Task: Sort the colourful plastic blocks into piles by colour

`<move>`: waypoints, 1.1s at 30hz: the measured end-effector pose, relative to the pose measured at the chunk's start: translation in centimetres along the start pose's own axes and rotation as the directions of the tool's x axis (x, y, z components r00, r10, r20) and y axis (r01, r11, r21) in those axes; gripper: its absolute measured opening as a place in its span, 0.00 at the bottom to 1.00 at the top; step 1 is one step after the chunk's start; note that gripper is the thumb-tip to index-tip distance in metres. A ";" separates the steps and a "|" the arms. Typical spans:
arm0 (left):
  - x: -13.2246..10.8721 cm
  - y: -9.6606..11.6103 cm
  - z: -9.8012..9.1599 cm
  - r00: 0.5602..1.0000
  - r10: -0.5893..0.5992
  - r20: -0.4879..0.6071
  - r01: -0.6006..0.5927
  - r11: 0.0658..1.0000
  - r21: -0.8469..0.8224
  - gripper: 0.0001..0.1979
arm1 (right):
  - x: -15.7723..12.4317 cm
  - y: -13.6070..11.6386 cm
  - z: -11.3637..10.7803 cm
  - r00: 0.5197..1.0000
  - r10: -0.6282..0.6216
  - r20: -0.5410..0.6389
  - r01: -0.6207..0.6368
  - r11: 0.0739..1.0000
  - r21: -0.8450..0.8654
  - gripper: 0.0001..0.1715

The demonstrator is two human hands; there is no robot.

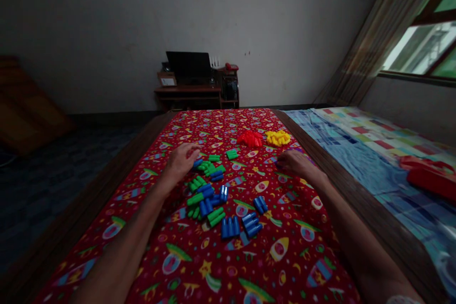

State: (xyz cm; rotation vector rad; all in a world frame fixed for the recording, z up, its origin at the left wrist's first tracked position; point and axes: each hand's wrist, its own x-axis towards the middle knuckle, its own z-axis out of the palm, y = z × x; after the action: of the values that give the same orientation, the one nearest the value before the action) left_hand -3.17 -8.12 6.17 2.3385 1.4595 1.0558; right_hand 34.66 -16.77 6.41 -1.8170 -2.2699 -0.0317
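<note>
On a dark wooden table (123, 166), over a red printed cloth (228, 270), toy blocks of joined cylinders lie sorted in part by colour. Red pile (250, 139) and yellow pile (278, 138) sit side by side toward the far right of the cloth, just apart. Mixed heap of green and blue blocks (204, 191) lies near the middle, between the forearms, pieces touching and overlapping. One green block (232, 154) rests alone beyond the heap. Nearer the person, three blue blocks (251, 224) lie loose to the right of the heap.

Left hand (181, 160): at the heap's far left edge, fingers curled, close beside a blue block (197, 163). Grip: cannot tell whether fingers have closed on it.

Right hand (297, 161): low over the cloth, nearer than the yellow pile, palm down, fingers bent. A bit of blue shows at the fingertips and purple behind the knuckles; both mostly hidden. Grip: cannot tell.

Surroundings: bed (338, 152) along the right with a red bag (431, 175) on it; desk (188, 89) with a black monitor (188, 65) against the far wall.
</note>
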 end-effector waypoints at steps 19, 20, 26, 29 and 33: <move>-2.6 -4.2 4.5 0.975 -0.030 0.220 0.088 0.962 -0.259 0.38 | 7.1 -8.4 8.0 0.949 -0.226 -0.218 0.298 0.869 0.396 0.23; -2.7 -4.1 4.4 0.976 -0.024 0.215 0.090 0.950 -0.301 0.38 | 8.8 -8.8 8.3 0.963 -0.187 -0.193 0.253 0.872 0.418 0.24; -2.7 -4.9 4.7 0.986 -0.067 0.155 0.137 0.854 -0.502 0.38 | 12.8 -14.3 10.1 0.964 -0.255 -0.079 0.249 0.752 0.610 0.26; -2.6 -5.2 4.4 0.981 -0.060 0.187 0.135 0.899 -0.418 0.35 | 10.8 -16.7 9.6 0.909 -0.416 0.010 0.286 0.642 0.711 0.29; -2.7 -4.7 3.8 0.956 0.027 0.291 0.068 0.948 -0.310 0.32 | 6.2 -14.4 6.6 0.931 -0.365 0.016 0.235 0.630 0.741 0.34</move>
State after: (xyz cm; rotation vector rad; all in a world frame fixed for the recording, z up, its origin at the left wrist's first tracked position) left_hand -4.69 -7.28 -0.25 2.1330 1.1110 0.8236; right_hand 18.45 -13.02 3.06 -1.0244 -2.1777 0.8809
